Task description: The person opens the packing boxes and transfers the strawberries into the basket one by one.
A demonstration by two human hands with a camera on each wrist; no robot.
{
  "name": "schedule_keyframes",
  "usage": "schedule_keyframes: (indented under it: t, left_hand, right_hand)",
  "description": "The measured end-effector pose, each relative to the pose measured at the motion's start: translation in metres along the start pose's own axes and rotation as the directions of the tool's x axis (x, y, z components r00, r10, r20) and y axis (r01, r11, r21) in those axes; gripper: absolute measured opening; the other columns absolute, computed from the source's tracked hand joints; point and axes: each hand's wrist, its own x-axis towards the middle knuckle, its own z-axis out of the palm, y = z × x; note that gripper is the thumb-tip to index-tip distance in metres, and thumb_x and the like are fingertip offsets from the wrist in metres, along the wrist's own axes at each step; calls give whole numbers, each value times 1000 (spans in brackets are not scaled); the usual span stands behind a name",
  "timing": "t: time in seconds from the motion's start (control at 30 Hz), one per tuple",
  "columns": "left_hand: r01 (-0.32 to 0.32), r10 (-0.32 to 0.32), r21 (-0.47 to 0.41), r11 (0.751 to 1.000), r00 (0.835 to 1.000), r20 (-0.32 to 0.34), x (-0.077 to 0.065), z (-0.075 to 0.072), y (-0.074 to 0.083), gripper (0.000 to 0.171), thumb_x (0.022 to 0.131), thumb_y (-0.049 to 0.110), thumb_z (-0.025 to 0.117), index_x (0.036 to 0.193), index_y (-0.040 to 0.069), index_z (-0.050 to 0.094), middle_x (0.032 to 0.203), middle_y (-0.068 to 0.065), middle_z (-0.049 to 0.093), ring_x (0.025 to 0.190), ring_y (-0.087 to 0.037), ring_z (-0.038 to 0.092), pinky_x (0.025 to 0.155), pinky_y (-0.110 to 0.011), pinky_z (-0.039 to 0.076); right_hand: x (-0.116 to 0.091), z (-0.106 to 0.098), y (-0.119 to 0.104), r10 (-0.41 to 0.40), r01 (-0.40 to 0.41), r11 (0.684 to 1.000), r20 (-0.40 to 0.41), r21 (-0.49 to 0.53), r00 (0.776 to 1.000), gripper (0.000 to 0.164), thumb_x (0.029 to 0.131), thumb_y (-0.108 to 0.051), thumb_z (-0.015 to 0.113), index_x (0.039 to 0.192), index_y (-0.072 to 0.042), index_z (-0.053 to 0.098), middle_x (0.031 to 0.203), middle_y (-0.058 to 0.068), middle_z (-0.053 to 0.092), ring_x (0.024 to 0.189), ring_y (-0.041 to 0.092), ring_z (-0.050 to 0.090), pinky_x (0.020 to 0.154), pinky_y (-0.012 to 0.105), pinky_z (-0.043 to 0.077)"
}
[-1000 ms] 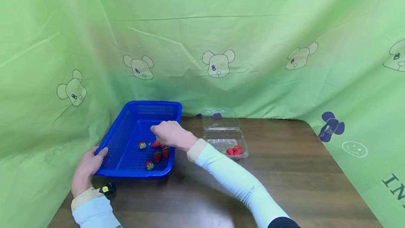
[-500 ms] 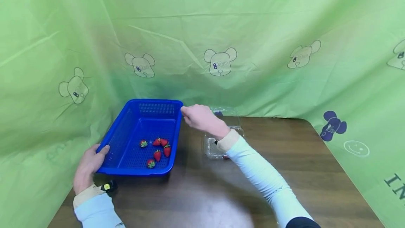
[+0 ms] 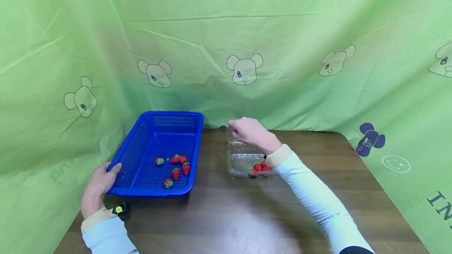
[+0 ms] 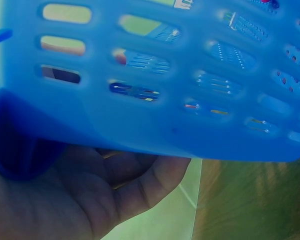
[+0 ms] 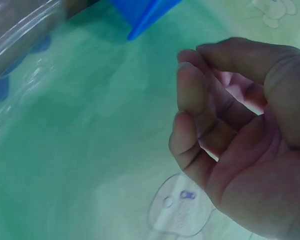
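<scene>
From here I see a blue, slotted plastic basket (image 3: 173,143) at eight o'clock; at five, a clear, open plastic box (image 3: 240,163). The left hand (image 3: 100,183) grips the basket's rim; the right hand (image 3: 250,131), fingers curled, apparently empty, hovers at the box's twelve. Six red, green-capped strawberries (image 3: 175,174) lie basketed, a small cluster (image 3: 259,168) boxed: I judge it midway, direction unclear.

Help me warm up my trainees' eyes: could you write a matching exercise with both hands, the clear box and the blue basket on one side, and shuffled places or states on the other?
Column one
1. Left hand
2. Clear box
3. Right hand
4. Blue basket

Column two
A. Fingers curled, with nothing visibly held
B. Has six strawberries and slotted walls
C. Holds the left side of a container
D. See-through, with strawberries bunched toward its near right

Right pairs: 1-C; 2-D; 3-A; 4-B
</scene>
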Motion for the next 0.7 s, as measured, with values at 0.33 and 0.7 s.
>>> schedule_keyframes:
  t: [0.33,0.7]
  left_hand:
    - [12,-12,-13,1000,1000,14,-3,-1,1,71,99,55,27,139,-3,36,121,-30,55,98,-31,59,74,-30,42]
    - [26,-25,-13,1000,999,31,-2,-1,2,75,98,57,25,141,-3,32,126,-31,51,103,-36,56,82,-40,44]
  right_hand:
    - [-37,20,26,60,-67,998,228,19,972,8,83,-5,65,86,-12,62,73,-2,61,61,12,52,56,29,45]
    - [-57,53,42,138,-199,978,507,67,851,40,75,1,70,114,-8,67,109,15,68,82,20,64,75,36,53]
